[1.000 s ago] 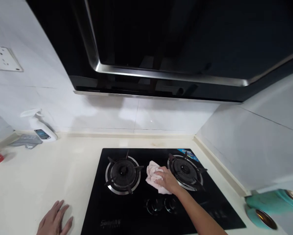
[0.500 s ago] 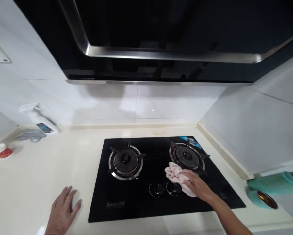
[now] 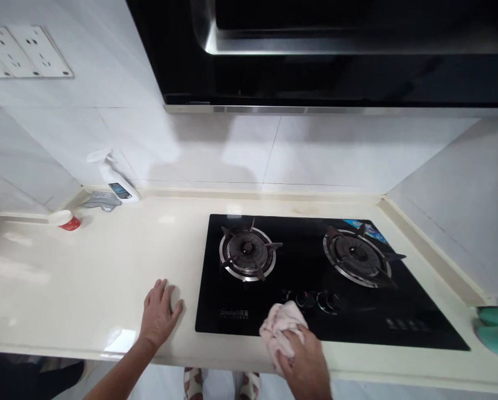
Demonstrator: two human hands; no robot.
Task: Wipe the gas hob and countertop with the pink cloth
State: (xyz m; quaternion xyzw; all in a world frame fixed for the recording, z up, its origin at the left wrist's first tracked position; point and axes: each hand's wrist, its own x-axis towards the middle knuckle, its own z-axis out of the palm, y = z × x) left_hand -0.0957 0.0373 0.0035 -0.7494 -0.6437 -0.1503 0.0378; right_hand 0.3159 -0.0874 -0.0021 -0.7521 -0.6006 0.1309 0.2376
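"Gripping what, with the right hand?"

"Gripping a pale pink cloth, with the fingers curled upon it."

"And having this cloth where, exactly?"

"Having it bunched across the front edge of the black gas stove, partly over the dark glass and partly over the strip of countertop before it."

"Near to the knobs?"

"Yes, just beside, toward the left and the front. Impossible to say from here whether touching the nearest one."

"Understood. And having the left hand how?"

"Resting it palm down on the countertop, with the fingers loosely spread and the thumb apart, near the left edge of the stove."

"Seeing what else, please?"

"Seeing the left burner and the right burner, both with dark pot supports. Seeing also, at the far left corner, a white spray bottle beside a crumpled grey piece, and, above the stove, a black range hood."
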